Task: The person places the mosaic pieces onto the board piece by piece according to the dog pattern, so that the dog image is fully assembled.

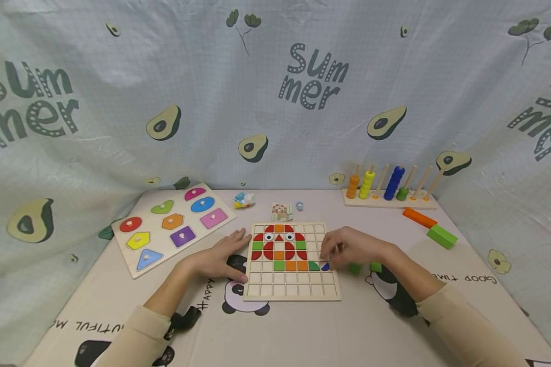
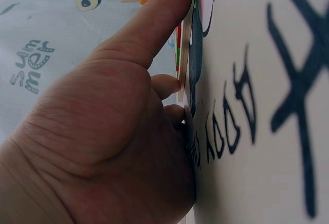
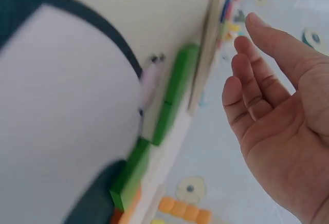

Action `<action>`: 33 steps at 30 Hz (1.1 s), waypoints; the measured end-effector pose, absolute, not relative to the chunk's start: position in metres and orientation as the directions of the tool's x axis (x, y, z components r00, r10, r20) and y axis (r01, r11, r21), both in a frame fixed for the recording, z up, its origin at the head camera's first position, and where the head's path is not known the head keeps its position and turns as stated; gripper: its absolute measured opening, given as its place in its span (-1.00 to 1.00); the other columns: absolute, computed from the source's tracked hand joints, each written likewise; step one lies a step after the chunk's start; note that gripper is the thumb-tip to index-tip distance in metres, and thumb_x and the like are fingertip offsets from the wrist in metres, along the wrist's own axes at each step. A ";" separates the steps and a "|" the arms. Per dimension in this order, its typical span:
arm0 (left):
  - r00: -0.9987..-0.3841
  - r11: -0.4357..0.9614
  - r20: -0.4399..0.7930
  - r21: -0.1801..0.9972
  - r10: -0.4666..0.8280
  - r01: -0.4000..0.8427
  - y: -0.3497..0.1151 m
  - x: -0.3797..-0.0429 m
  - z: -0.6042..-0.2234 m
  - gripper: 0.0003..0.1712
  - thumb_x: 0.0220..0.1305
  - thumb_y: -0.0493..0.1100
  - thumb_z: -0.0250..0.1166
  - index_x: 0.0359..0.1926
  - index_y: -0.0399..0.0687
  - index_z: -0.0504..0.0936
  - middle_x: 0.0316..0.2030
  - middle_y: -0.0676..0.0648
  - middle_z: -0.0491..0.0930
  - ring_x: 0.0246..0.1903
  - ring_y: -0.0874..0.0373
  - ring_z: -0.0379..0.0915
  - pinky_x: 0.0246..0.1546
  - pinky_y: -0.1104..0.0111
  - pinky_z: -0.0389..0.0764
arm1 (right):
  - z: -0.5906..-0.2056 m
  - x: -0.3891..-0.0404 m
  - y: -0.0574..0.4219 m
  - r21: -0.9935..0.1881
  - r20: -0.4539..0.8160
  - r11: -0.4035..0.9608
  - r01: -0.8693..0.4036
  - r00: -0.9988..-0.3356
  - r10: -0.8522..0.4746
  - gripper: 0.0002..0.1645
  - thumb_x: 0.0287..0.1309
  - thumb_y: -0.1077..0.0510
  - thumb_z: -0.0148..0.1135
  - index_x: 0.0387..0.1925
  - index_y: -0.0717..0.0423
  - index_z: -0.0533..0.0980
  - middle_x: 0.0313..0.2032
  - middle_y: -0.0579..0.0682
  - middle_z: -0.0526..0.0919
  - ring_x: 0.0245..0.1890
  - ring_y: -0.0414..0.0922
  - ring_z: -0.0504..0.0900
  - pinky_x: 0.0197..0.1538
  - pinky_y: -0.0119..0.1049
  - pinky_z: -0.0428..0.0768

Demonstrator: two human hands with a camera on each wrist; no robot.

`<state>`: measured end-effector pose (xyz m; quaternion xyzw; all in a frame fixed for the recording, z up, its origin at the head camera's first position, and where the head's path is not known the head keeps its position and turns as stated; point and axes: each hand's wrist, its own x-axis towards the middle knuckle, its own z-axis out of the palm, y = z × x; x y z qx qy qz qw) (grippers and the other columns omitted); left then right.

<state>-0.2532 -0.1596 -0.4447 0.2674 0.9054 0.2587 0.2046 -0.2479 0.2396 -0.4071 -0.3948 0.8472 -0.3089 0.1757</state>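
Note:
A wooden grid board lies on the table, its cells partly filled with red, green, orange and white-eyed tiles that form a bird-like picture. My left hand rests at the board's left edge, fingers spread and thumb against the side. In the left wrist view, the thumb and fingertips meet the board's edge. My right hand is over the board's right edge, beside a blue curved tile and a green curved tile. Seen from the right wrist, its fingers are loosely bent, with nothing between them.
Green blocks lie beside the board, under my right forearm. Behind stand a picture card, a small toy figure and a bead-peg counting stand. A knobbed shape puzzle is left; orange and green blocks lie right.

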 end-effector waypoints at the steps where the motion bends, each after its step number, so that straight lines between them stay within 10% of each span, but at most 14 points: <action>1: -0.773 0.723 -0.233 0.579 0.590 0.377 -0.159 -0.253 -0.445 0.28 -0.15 0.41 0.41 0.52 0.31 -0.09 0.52 0.13 -0.32 0.49 0.01 -0.48 0.42 -0.10 -0.23 | -0.405 -0.248 0.243 -0.665 -0.045 0.505 -0.551 -0.645 -0.763 -0.73 0.08 0.21 0.39 -0.14 -0.06 0.69 -0.15 -0.13 0.66 -0.24 -0.12 0.54 -0.23 -0.31 0.59; 14: -0.771 0.725 -0.233 0.571 0.593 0.385 -0.159 -0.253 -0.444 0.28 -0.14 0.41 0.41 0.52 0.29 -0.09 0.52 0.11 -0.32 0.49 0.00 -0.48 0.41 -0.11 -0.22 | -0.391 -0.248 0.327 -0.652 0.018 0.639 -0.407 -0.851 -0.524 -0.63 0.10 0.19 0.38 -0.01 -0.02 0.61 -0.06 0.00 0.66 -0.08 0.04 0.58 -0.03 -0.08 0.60; 24: -0.764 0.726 -0.241 0.566 0.598 0.390 -0.160 -0.253 -0.442 0.28 -0.11 0.41 0.39 0.52 0.27 -0.11 0.52 0.08 -0.32 0.49 0.02 -0.49 0.42 -0.08 -0.26 | -0.404 -0.248 0.369 -0.657 -0.300 0.712 -0.247 -0.781 -0.548 -0.73 -0.10 0.26 0.47 -0.26 0.05 0.67 -0.37 0.02 0.64 -0.37 -0.08 0.51 -0.31 -0.35 0.53; 33: -0.764 0.720 -0.234 0.573 0.602 0.392 -0.160 -0.253 -0.443 0.28 -0.11 0.42 0.39 0.52 0.27 -0.11 0.52 0.09 -0.33 0.49 0.03 -0.49 0.42 -0.08 -0.27 | -0.411 -0.251 0.372 -0.628 -0.318 0.744 -0.228 -0.797 -0.514 -0.75 -0.15 0.25 0.51 -0.34 0.07 0.64 -0.48 -0.06 0.55 -0.43 -0.11 0.48 -0.35 -0.35 0.52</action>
